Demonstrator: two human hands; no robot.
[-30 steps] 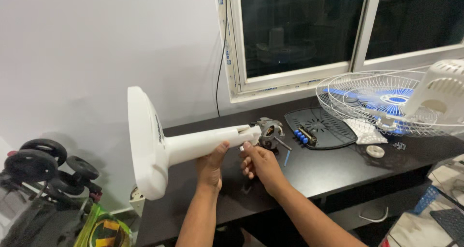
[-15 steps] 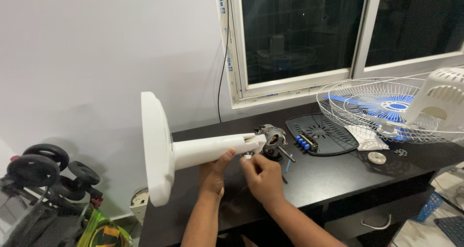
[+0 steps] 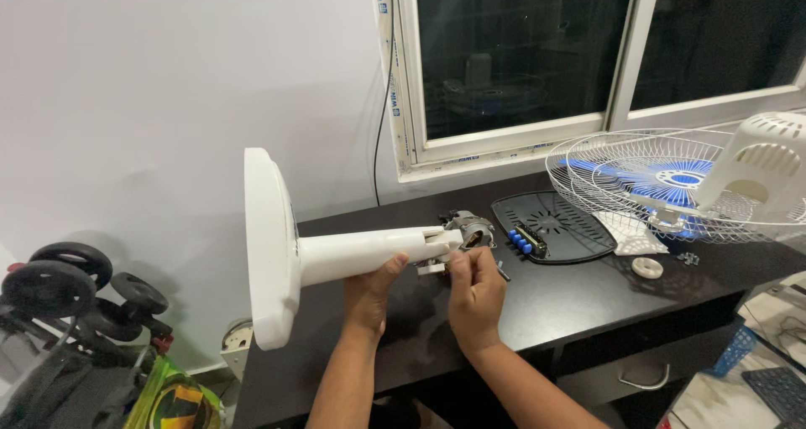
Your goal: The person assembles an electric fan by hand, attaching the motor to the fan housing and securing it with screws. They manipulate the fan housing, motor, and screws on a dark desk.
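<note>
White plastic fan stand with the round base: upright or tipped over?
Tipped. The white plastic fan stand lies horizontal in the left hand, its base on edge, off the black table.

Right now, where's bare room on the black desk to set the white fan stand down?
Bare black desk top lies between the right hand and the small white ring, in front of the black vented panel. Another strip sits by the wall behind the white fan stand. Crowded: the metal motor by the stand's tip, and the white wire fan guard at the right end.
</note>
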